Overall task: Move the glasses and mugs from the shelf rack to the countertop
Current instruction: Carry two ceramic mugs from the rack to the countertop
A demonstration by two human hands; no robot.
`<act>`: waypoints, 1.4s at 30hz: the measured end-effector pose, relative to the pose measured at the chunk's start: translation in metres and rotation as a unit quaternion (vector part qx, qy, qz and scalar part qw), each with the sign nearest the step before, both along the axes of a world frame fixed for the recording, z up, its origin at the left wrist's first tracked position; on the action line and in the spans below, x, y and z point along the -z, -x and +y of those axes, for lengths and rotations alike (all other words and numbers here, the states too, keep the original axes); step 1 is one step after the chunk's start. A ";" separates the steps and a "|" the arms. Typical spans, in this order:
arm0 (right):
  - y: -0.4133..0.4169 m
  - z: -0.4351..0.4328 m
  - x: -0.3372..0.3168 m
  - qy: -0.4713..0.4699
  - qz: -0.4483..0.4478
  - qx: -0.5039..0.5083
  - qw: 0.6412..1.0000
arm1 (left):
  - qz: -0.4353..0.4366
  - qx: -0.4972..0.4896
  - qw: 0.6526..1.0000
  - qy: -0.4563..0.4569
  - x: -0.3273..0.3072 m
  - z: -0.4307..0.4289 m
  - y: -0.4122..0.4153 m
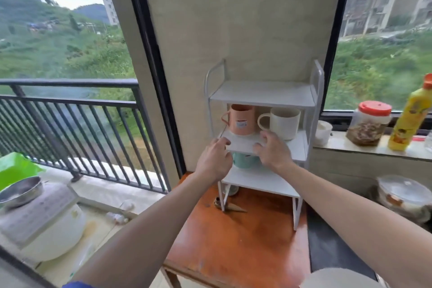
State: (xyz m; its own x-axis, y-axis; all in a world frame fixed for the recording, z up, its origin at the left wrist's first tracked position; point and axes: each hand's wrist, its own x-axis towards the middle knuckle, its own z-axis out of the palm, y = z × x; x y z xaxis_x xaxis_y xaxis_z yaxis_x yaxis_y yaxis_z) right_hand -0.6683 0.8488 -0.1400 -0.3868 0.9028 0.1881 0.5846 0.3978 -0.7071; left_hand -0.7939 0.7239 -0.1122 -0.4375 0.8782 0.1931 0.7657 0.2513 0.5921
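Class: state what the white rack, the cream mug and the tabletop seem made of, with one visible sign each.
White rack: probably painted metal, thin bent tube frame, matte. Cream mug: ceramic or plastic, smooth opaque wall; unclear which. Tabletop: likely varnished wood, orange-brown with worn patches.

Pink mug (240, 123), cream mug (284, 123) mid-shelf; teal mug (243, 161) (?) below.

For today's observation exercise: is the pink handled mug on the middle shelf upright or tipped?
Upright: the pink handled mug stands base-down on the white metal rack, rim up.
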 end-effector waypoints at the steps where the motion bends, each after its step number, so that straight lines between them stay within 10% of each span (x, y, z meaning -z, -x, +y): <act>1: 0.007 0.012 0.001 -0.002 0.008 0.000 1.000 | 0.000 -0.001 1.000 -0.003 -0.001 0.015 0.004; 18: 0.058 0.071 0.013 0.094 0.167 0.098 0.976 | -0.154 -0.052 0.985 -0.057 -0.008 0.160 0.059; 42: -0.061 -0.080 0.011 0.133 0.382 0.251 0.879 | -0.505 0.136 0.852 -0.020 0.016 0.033 0.028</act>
